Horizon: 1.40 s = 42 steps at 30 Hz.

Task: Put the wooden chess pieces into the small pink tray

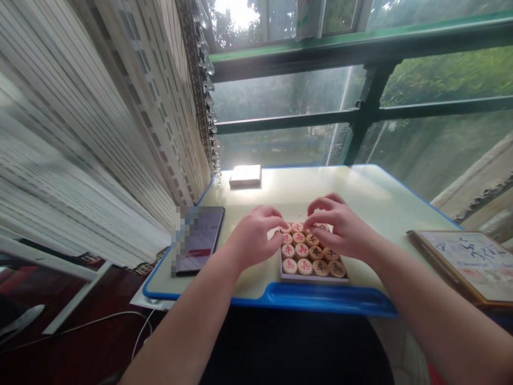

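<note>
Rows of round wooden Chinese chess pieces (302,251) with red and black characters lie in a shallow box (315,277) at the table's front. My left hand (257,235) reaches to the box's left side. Its thumb and fingers are curved and apart, with the tips at the upper-left pieces. From the right, my right hand (340,224) arches over the far rows, its fingers bent and spread. The tips are at pieces near the top row, and the hand partly hides those on the right. Neither hand has a piece lifted out of the box.
A phone (202,240) lies on the table (340,187) at left. A small white box (246,175) is at the far left. A flat printed box (468,262) sits at right. The blue pen trough (331,297) runs along the front, a curtain (132,107) hangs left, and windows stand behind.
</note>
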{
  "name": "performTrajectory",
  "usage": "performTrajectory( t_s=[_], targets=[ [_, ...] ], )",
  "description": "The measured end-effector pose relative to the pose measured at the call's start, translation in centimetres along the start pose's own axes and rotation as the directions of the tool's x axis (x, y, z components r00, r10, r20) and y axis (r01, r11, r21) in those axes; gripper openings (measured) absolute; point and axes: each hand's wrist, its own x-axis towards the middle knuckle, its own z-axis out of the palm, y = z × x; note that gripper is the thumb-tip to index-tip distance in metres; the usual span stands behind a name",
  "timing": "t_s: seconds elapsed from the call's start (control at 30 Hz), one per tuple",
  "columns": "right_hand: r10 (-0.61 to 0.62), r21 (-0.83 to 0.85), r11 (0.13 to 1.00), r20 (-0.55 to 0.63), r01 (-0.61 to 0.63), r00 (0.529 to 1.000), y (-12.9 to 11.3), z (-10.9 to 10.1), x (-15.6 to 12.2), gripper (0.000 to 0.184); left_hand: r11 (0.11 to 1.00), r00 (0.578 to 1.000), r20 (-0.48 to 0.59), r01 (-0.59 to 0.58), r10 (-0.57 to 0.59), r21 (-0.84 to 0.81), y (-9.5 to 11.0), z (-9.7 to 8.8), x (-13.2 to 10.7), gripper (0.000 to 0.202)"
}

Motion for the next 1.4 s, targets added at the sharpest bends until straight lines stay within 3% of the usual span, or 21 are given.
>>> performTrajectory(
  t_s=[0.13, 0.47, 0.77, 0.97, 1.13, 1.4],
  targets=[
    [-0.012, 0.013, 1.000, 0.018, 0.011, 1.000, 0.0, -0.1, -0.2, 0.020, 0.999, 0.999, 0.017, -0.046, 0.047, -0.004, 0.4, 0.3, 0.2, 0.020],
    [-0.004, 0.013, 1.000, 0.067, 0.003, 0.998, 0.0, 0.2, -0.3, 0.019, 1.000, 0.994, 0.112, 0.008, -0.005, -0.022, 0.6, 0.9, 0.2, 0.023],
    [-0.015, 0.034, 0.999, 0.022, 0.014, 1.000, 0.0, 0.1, -0.3, 0.020, 0.999, 0.995, 0.103, -0.009, 0.012, -0.031, 0.5, 1.0, 0.2, 0.023],
    [0.003, 0.041, 0.999, 0.007, -0.003, 1.000, 0.1, 0.1, -0.2, 0.019, 0.999, 0.999, 0.036, 0.001, 0.000, -0.038, 0.3, 1.0, 0.2, 0.022],
    [0.001, 0.087, 0.996, 0.035, -0.004, 0.999, -0.6, 0.4, -0.1, 0.021, 1.000, 0.999, -0.022, 0.029, -0.029, -0.006, 0.0, 0.5, 0.2, 0.022],
    [-0.038, 0.070, 0.997, 0.083, 0.033, 0.996, -1.1, 0.9, -0.2, 0.020, 1.000, 1.000, -0.005, 0.008, -0.008, 0.012, -0.1, 0.5, 0.2, 0.024]
  ],
)
